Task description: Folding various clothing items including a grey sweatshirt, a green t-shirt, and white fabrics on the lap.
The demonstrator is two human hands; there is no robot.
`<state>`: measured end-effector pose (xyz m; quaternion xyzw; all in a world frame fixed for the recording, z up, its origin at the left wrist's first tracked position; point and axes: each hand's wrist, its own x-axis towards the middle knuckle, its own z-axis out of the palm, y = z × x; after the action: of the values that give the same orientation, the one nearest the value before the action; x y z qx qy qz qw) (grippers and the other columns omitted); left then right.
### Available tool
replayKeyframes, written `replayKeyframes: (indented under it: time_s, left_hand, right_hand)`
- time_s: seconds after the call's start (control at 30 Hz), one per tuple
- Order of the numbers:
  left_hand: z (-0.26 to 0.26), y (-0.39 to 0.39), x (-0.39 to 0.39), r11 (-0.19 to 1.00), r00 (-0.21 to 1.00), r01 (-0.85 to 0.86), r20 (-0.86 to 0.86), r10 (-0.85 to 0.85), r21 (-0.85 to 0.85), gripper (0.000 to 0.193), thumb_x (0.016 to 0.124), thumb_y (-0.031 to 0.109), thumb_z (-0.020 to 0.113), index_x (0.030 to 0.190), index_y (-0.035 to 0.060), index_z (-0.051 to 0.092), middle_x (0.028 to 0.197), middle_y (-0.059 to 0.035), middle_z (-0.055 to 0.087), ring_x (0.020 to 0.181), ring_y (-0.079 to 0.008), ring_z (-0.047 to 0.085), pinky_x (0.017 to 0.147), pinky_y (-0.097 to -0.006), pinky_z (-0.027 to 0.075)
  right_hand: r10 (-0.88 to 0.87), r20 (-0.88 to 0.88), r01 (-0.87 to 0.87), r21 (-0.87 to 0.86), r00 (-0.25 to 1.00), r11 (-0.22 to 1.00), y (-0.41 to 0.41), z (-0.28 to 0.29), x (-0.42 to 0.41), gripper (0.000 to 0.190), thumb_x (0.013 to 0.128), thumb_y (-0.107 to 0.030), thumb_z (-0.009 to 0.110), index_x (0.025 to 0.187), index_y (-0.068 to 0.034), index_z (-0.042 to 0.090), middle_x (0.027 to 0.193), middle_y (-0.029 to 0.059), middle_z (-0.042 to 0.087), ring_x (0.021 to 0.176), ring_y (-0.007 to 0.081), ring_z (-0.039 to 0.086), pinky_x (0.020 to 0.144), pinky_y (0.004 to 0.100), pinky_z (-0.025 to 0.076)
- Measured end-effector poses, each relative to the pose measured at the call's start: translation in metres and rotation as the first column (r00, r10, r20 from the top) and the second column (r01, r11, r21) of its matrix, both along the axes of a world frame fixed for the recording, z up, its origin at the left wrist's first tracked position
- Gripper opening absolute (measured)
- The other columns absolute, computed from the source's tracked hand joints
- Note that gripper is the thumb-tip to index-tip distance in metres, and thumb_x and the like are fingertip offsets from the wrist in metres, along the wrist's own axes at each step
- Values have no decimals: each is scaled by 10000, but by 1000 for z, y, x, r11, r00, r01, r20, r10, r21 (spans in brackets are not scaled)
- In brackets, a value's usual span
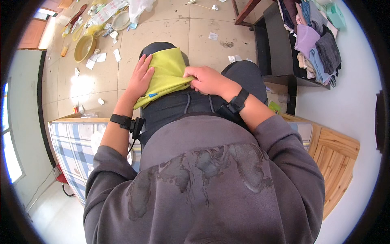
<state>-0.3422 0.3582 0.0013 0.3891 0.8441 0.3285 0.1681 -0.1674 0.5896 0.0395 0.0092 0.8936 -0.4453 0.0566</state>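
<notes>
A folded yellow-green cloth (167, 65), possibly a garment, lies across my left thigh and knee. A small blue tag (152, 95) shows near its lower layered edge. Flat on the left side of the cloth rests my left hand (142, 78), thumb spread from the fingers. My right hand (203, 80) pinches the cloth's right corner between thumb and fingers, above my lap. Beneath it are my dark trousers (170, 105) with a drawstring. Each wrist wears a black strap with a small device.
I sit on a bed with a plaid mattress (71, 137) and a wooden headboard (335, 158). A black cabinet (275, 45) at right bears a pile of folded clothes (318, 52). Paper scraps, plastic bags and a yellow basin (84, 48) litter the tiled floor (155, 32).
</notes>
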Motion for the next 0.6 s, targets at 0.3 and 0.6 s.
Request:
replayKeyframes:
  time_s: [0.3,0.6]
  left_hand:
    - [-6,-19,6,999,999,-32,36,33,-28,751,860,317,665,1461,48,303,1509,-249,235,1421,-385,180,1146,-442,202]
    - [71,-5,54,970,947,88,-284,-152,-227,656,851,311,566,1432,69,379,1526,-158,279,1421,-403,180,1142,-528,132]
  right_hand:
    - [45,573,405,-630,818,663,13,-23,-3,413,931,-402,584,1129,-41,566,985,70,611,844,153,598,710,315,547]
    - [20,589,568,-787,808,240,-13,-15,-13,452,877,-351,680,1201,-68,542,1169,50,620,1046,179,587,884,352,486]
